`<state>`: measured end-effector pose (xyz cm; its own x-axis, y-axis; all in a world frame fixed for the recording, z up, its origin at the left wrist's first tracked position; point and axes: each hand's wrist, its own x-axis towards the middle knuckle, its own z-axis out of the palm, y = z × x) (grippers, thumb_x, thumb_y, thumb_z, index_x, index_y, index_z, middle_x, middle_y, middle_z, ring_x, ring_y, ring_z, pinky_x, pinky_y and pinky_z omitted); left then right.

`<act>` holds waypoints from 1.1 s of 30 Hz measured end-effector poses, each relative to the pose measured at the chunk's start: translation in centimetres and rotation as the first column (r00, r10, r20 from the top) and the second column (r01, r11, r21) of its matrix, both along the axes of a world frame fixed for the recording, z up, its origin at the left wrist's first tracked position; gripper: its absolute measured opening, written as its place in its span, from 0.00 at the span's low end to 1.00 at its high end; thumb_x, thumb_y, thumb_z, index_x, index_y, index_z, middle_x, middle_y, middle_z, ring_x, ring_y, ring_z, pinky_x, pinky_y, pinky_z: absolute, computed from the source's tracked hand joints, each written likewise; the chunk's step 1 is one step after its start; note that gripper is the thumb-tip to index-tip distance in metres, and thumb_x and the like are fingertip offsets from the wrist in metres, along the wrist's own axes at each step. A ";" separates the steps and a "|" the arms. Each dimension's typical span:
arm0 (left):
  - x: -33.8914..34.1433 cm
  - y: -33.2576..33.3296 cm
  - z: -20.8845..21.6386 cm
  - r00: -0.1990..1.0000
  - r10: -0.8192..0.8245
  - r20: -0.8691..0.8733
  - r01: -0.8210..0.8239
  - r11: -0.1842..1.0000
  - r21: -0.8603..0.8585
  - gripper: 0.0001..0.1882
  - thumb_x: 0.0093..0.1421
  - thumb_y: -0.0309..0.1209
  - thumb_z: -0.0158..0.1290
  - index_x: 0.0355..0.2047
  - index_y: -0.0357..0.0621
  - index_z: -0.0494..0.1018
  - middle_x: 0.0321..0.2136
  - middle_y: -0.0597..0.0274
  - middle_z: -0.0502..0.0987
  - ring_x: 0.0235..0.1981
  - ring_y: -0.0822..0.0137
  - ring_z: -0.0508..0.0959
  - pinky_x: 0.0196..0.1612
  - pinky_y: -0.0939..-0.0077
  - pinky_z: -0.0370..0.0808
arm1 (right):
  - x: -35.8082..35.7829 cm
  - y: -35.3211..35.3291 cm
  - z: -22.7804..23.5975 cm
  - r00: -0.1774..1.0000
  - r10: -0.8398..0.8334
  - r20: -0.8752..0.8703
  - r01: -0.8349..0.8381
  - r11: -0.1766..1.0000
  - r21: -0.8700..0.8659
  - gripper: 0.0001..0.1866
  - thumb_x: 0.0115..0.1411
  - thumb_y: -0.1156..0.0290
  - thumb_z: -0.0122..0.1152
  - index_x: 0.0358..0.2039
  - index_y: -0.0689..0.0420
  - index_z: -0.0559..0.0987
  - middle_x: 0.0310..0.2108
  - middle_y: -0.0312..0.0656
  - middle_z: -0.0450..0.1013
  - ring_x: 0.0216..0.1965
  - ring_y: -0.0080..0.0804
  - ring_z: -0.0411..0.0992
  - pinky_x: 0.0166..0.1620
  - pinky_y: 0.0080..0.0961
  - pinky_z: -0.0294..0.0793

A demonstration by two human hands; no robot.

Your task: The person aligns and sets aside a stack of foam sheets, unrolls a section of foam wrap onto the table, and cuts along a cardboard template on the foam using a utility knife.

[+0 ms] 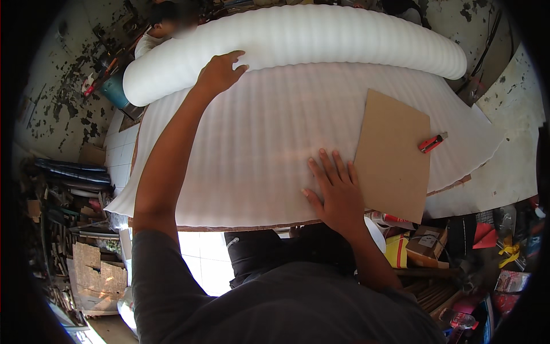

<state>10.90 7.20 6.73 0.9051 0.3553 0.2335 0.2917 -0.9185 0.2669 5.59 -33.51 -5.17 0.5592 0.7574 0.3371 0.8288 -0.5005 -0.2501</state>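
Note:
A thick roll of white foam sheet (298, 37) lies across the far side of the table, its unrolled part, a thin foam sheet (252, 149), spread toward me. My left hand (220, 71) reaches out to the roll's near side, thumb and fingers apart, with nothing in it. Flat on the foam sheet rests my right hand (335, 192), fingers spread, beside the left edge of a brown cardboard piece (395, 155). On that cardboard's right edge lies a red utility knife (432, 142), touched by neither hand.
Behind the roll at the far left is another person (163, 26). A teal bin (114, 92) stands by the roll's left end. Scrap and torn cardboard (94, 275) pile up on the left. Boxes (427, 243) and mixed clutter crowd the lower right. A white panel (515, 120) lies beyond the table's right side.

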 end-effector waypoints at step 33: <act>-7.1 3.0 -7.8 1.000 0.012 0.003 -0.012 0.997 0.070 0.50 0.71 0.45 0.59 0.82 0.55 0.41 0.83 0.58 0.43 0.83 0.47 0.42 0.76 0.28 0.48 | 0.1 -0.2 -0.3 1.000 -0.001 -0.012 0.001 0.999 0.034 0.36 0.72 0.45 0.56 0.74 0.50 0.69 0.78 0.46 0.58 0.79 0.53 0.54 0.77 0.58 0.50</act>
<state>3.81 10.22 -1.04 0.9002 0.3486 0.2608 0.3020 -0.9315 0.2026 5.66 -33.72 -5.50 0.5640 0.7452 0.3557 0.8252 -0.4924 -0.2768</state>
